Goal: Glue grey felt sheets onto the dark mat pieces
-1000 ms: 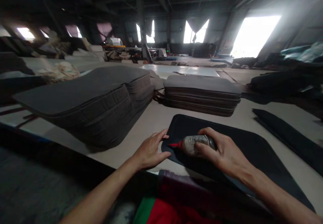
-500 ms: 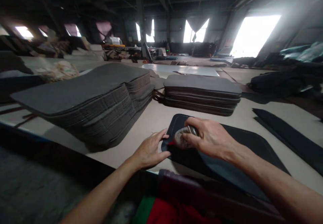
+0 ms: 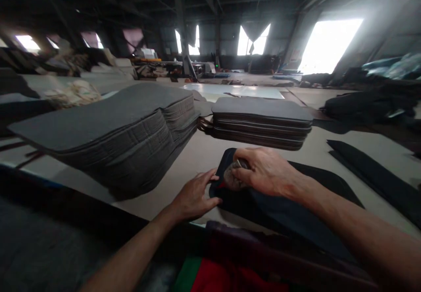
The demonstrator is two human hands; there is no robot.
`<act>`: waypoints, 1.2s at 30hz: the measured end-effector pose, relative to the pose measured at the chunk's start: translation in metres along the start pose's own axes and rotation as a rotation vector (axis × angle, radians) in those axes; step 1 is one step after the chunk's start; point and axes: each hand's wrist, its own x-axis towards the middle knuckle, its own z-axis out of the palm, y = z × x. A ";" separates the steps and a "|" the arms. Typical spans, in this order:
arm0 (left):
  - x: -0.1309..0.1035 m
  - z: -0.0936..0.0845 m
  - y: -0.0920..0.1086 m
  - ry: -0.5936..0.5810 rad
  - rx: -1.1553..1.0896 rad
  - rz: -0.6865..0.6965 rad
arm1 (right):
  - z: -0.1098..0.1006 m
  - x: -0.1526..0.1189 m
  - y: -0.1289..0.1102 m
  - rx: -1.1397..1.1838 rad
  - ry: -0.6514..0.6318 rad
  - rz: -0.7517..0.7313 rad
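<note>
Evidently, in the head view, the step in hand is working the bottle along the near-left end of the black panel. The right hand is wrapped round the bottle, gripping it tilted, with its red nozzle pointing down and left at the panel; whether the tip touches, or anything is coming out, I cannot tell. The left hand grips nothing: thumb and fingers are spread at the panel's left edge, apparently to steady it, though the pressure cannot be read. The panel lies flat on the table, in front of the right stack, with the left stack beyond the left hand. As I judge it, the next move calls for a low, even nozzle, a measured squeeze, and left fingertips clear of its path.
</note>
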 end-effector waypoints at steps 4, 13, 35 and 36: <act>0.000 0.000 -0.001 0.002 0.000 0.002 | -0.003 -0.001 -0.002 -0.022 -0.010 -0.018; 0.001 0.000 -0.001 0.012 -0.013 0.023 | -0.005 -0.004 -0.002 -0.047 -0.005 -0.020; 0.004 -0.003 -0.003 -0.034 0.033 0.007 | -0.036 -0.101 0.085 -0.018 -0.089 0.338; 0.004 -0.003 -0.003 -0.036 0.038 0.007 | -0.037 -0.108 0.090 -0.021 -0.094 0.364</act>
